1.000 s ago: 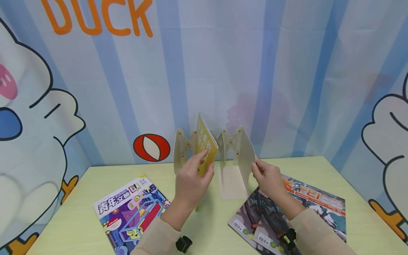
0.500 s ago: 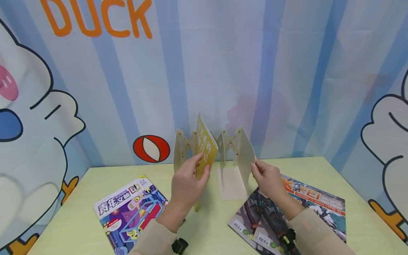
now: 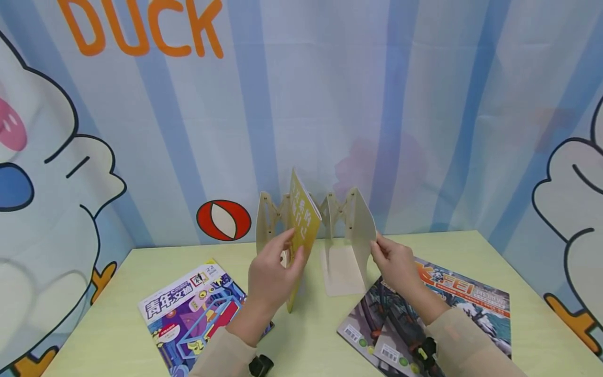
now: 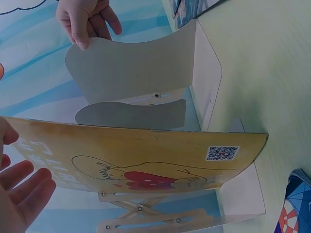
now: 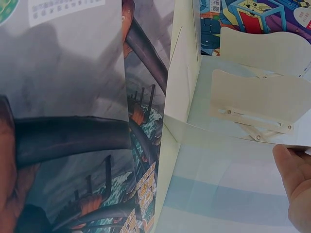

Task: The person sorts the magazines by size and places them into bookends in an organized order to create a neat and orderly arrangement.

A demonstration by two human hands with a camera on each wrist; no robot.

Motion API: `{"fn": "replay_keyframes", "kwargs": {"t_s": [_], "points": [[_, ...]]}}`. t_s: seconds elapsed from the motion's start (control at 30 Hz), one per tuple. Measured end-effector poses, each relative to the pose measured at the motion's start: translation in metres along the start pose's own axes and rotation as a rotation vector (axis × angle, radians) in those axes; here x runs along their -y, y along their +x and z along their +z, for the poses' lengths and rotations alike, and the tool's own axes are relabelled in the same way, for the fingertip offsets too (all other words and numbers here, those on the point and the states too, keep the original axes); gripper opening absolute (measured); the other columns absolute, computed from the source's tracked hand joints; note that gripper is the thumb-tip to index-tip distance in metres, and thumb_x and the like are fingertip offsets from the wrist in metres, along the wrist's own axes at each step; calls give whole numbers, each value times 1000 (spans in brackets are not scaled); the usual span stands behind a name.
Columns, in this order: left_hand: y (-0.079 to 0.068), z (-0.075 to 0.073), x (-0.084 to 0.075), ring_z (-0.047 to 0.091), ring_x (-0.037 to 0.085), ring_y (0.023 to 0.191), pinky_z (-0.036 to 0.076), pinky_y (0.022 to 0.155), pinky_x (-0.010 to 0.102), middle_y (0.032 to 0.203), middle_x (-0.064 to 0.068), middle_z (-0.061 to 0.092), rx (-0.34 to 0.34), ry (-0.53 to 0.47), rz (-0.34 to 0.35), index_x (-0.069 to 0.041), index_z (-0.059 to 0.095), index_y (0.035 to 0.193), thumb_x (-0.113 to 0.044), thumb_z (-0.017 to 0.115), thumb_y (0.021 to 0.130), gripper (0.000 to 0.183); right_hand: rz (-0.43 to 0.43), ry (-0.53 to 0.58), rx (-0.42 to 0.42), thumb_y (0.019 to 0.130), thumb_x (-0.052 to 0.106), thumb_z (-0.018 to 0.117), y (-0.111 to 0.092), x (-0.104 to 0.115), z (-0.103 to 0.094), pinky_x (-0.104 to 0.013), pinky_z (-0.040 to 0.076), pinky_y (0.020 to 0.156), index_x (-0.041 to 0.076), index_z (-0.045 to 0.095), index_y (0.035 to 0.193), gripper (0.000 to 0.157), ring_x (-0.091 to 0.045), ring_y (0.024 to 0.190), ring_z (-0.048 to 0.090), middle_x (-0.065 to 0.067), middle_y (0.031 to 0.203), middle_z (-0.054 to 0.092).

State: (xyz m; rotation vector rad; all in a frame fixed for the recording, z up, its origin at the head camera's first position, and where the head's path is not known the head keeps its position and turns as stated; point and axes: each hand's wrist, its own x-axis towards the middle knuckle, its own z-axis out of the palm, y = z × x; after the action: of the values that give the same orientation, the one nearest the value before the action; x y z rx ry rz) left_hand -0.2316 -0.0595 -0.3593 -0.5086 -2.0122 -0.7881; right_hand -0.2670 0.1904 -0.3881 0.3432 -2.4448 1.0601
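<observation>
A yellow book (image 3: 305,214) with white lettering stands upright between the panels of a cream expandable bookend (image 3: 346,269). My left hand (image 3: 273,267) is at the book's near edge, thumb and fingers spread loosely on either side of it. The left wrist view shows those fingers (image 4: 30,191) relaxed beside the yellow cover, which bears a QR code and a red drawing. With thumb and fingers my right hand (image 3: 394,259) pinches the edge of the bookend's right end panel (image 3: 364,225). Metal scissor links (image 5: 260,131) join the panels.
A purple magazine (image 3: 193,309) lies flat on the pale table (image 3: 113,298) at the left. Two dark, overlapping magazines (image 3: 485,309) lie at the right, partly under my right forearm. A striped cartoon curtain (image 3: 452,131) hangs behind the table.
My left hand has slid back toward me and slightly left along the yellow book, uncovering more lettering. The book and bookend stay in place, and my right hand keeps its hold.
</observation>
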Motion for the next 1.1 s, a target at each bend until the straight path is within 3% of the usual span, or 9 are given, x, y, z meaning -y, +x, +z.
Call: {"fn": "replay_keyframes", "kwargs": {"t_s": [0.33,0.67,0.9,1.1], "points": [[-3,-7,0,70,21,85,58,64,27,107,11,71,60,10,-73,-2,62,115,-14,68,86,32,13,-1,6,95,11,55,1,0,1,-21,42,43,-2,54,130,38,-14,56,55,-23,95,70],[-6,-10,4,69,20,83,58,63,28,104,10,72,35,18,-79,-3,64,113,-14,68,85,30,17,-3,3,95,12,55,1,0,1,-20,44,45,-1,53,130,38,-15,59,58,-23,98,70],[-9,-13,5,69,18,87,59,66,28,105,8,71,55,21,-115,-6,63,115,-16,69,85,31,35,6,19,96,14,53,0,1,1,-21,40,42,-1,53,131,38,-13,54,51,-23,95,71],[-10,-17,6,69,17,87,58,66,27,105,8,71,57,19,-134,-6,63,115,-16,68,86,31,30,5,12,96,13,54,0,1,1,-21,42,43,-1,54,131,37,-14,57,55,-23,98,70]]}}
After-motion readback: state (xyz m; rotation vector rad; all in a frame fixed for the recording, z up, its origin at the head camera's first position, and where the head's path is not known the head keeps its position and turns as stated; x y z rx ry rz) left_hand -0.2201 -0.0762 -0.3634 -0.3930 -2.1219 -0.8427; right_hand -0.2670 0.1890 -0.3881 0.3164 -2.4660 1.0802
